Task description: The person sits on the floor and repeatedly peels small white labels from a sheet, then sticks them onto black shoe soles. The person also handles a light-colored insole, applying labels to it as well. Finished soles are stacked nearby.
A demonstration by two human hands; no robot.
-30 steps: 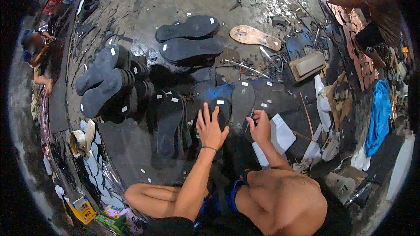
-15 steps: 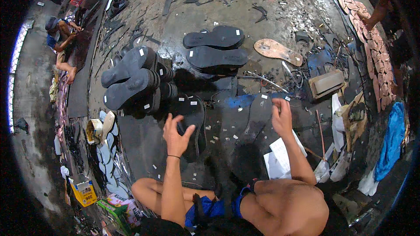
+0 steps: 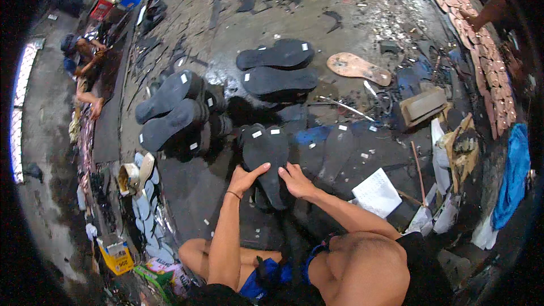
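Observation:
In front of me is a pair of black shoe soles (image 3: pixel 265 153) with small white stickers at their far ends, overlapping each other. My left hand (image 3: pixel 247 180) grips their left edge, its thumb lying on top. From the other side my right hand (image 3: pixel 297 181) presses on the right edge, thumb also on top; its fingers are partly hidden. More black soles are stacked to the left (image 3: pixel 173 124), and another black stack (image 3: pixel 280 79) stands farther off. A faint dark sole shape (image 3: pixel 338 150) lies flat to the right of my hands.
A tan sole (image 3: pixel 358 68) and a metal block (image 3: pixel 423 107) lie at the far right. Written white paper (image 3: pixel 378 192) is near my right knee. Pale soles (image 3: pixel 146 204) and a yellow box (image 3: pixel 115 255) sit left. A person (image 3: pixel 85 62) sits far left; black scraps litter the floor.
Both hands were apart and empty. The left has moved right and the right has moved left and nearer, closing on the soles, which now lie between them. The paper sheets look shifted.

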